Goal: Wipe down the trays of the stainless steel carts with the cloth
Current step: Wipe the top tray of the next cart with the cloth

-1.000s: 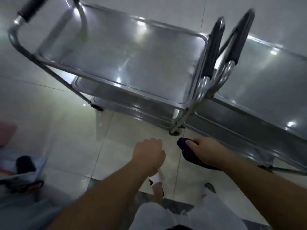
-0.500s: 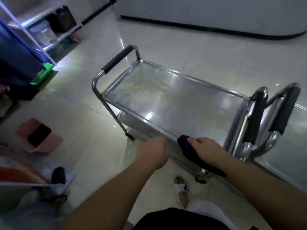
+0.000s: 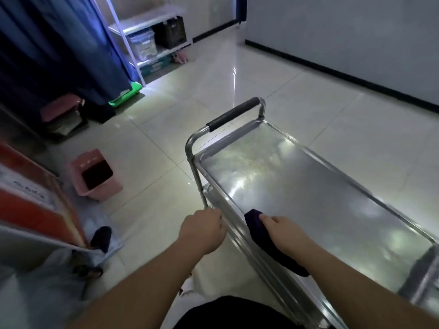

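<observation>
Right hand (image 3: 283, 236) fingers curled down, pressing purple cloth (image 3: 268, 241) onto near rim of cart (image 3: 237, 207) top tray (image 3: 308, 198), cloth draped over the edge toward 5 o'clock. Left hand (image 3: 203, 230) in a loose fist, fingers curled shut, just beside the rim at 9 o'clock of the cloth; contact with cart unclear, nothing visibly held. Black handle (image 3: 234, 113) at tray's far end, 12 o'clock. Pink bin (image 3: 95, 174) on floor at 10 o'clock.
</observation>
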`<state>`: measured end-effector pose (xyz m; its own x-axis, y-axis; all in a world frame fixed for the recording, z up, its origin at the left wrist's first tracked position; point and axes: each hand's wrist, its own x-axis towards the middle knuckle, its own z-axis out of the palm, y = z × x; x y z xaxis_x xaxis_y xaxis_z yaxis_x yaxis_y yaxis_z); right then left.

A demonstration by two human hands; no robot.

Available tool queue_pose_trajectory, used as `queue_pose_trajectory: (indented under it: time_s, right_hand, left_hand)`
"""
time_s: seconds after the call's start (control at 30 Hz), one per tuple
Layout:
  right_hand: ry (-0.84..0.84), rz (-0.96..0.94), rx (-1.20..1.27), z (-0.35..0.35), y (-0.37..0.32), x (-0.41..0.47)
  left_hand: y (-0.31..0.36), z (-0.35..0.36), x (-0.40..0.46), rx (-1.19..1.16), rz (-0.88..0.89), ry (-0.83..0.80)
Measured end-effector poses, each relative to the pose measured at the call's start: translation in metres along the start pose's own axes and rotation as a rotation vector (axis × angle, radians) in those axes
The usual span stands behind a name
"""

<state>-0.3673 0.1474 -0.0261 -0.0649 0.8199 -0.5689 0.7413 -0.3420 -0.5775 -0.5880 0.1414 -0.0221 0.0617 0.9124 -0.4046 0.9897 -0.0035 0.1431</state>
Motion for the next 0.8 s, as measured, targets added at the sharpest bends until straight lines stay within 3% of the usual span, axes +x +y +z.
queue_pose_trajectory:
  time_s: [0.17, 0.43, 0.8]
  right_hand:
    - [0.058, 0.065, -0.103, 0.013, -0.045, 0.060]
    - [0.089, 0.266, -0.047, 0.050, -0.122, 0.113]
    - [0.097, 0.358, 0.052, 0.041, -0.145, 0.176]
  left_hand:
    - [-0.063, -0.027, 0.066, -0.003, 0.068, 0.009]
    - [-0.165, -0.085, 0.149, 0.054, 0.204, -0.055]
    - [-0.156, -0.137, 0.256, 0.132, 0.386, -0.020]
